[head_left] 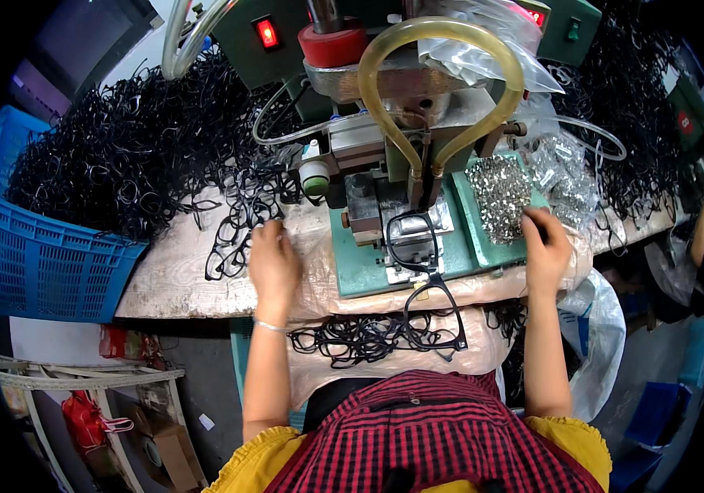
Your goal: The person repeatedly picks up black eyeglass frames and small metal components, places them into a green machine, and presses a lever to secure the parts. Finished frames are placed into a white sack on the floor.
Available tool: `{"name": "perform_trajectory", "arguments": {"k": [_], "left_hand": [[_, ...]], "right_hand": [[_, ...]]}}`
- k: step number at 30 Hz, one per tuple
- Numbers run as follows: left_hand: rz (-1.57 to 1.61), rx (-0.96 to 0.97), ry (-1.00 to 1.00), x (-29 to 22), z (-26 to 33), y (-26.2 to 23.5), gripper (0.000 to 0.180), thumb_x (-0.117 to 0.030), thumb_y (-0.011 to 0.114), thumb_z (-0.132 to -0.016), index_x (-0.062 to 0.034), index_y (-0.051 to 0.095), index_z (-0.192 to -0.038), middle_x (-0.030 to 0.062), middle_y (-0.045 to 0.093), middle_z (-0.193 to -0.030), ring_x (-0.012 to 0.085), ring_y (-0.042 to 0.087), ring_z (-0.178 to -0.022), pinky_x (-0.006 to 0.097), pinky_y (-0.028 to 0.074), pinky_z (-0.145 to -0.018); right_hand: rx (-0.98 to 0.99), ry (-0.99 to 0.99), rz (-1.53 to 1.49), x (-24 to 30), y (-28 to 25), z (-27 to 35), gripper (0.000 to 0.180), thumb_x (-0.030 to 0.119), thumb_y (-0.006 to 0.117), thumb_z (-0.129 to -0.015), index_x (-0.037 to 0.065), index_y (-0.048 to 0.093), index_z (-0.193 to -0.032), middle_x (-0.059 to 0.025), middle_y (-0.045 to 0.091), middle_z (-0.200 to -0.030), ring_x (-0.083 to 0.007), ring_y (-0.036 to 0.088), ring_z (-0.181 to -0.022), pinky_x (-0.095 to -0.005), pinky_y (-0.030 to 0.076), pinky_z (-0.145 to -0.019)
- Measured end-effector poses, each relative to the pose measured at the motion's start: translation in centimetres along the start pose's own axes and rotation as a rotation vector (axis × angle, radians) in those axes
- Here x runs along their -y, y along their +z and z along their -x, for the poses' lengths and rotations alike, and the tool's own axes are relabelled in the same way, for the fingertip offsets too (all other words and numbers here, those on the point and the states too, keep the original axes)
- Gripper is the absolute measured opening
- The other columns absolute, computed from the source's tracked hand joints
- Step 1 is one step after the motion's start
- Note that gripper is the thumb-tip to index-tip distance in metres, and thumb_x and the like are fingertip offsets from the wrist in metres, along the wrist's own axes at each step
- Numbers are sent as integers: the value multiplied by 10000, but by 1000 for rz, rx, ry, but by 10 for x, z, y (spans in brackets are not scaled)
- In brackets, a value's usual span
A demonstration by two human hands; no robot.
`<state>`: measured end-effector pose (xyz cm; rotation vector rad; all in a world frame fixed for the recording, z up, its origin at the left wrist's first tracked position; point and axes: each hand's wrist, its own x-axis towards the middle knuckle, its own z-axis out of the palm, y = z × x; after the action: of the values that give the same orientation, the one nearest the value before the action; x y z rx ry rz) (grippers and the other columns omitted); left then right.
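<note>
Red-and-black checked cloth [426, 435] over yellow sleeves fills the near edge, cut off by the frame. Just beyond it, black spectacle frames [368, 338] lie in a loose tangle on a plastic-covered ledge, partly hidden behind the forearms. One black spectacle frame [426, 263] rests on the green plate [356, 271] of the press machine [401, 107], its near half hanging over the plate's edge toward the person. At the left, the left hand [274, 263] lies palm down on the worktop [179, 279], fingers [268, 234] stretched out and released, their tips touching a few stray frames beside the plate; a thin bracelet circles the wrist. At the right, the right hand [545, 246] reaches to the tray of small silvery metal parts [497, 193]; its fingertips are curled under and hidden, so whether they pinch a part cannot be told. Farther left, a blue basket [40, 263] holds a big heap of black frames [122, 156]. Another heap at the far right is dim and hard to make out, and another person's arm [703, 226] shows there at the rim.
</note>
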<state>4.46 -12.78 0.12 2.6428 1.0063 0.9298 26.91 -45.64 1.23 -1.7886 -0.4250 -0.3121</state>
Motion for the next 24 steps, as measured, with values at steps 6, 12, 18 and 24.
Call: {"name": "perform_trajectory", "arguments": {"k": [6,12,18,24], "left_hand": [[374,-68,-220,45,-67,-18,238,-147,471,-939,-1,598,-1078,81,593,-697,157,526,-559,325,417,-509],[-199,187,-235,53,-78,29,394,-286,487,-897,-60,598,-1201,251,673,-953,429,642,-883,497,505,-770],[805,-37,-348,14,-25,-8,223,-159,514,-991,-10,593,-1137,-28,518,-753,64,412,-623,205,354,-545],[1483,-212,348,-102,-28,-91,147,-70,474,-984,-15,543,-1102,159,608,-1048,251,620,-856,338,557,-630]], "right_hand": [[168,-71,-58,26,-24,13,174,-5,659,-811,5,698,-979,-85,683,-928,-162,625,-891,-279,471,-842],[313,-109,-399,104,69,-16,391,-19,665,-759,-17,582,-1141,-79,668,-941,-149,636,-866,-286,497,-809],[308,-30,-464,112,80,2,468,-2,684,-774,-25,500,-1204,-58,662,-854,-111,624,-851,-241,452,-851],[389,76,-551,124,73,-2,565,2,693,-761,-54,457,-1271,-42,664,-852,-92,597,-900,-264,414,-925]]}}
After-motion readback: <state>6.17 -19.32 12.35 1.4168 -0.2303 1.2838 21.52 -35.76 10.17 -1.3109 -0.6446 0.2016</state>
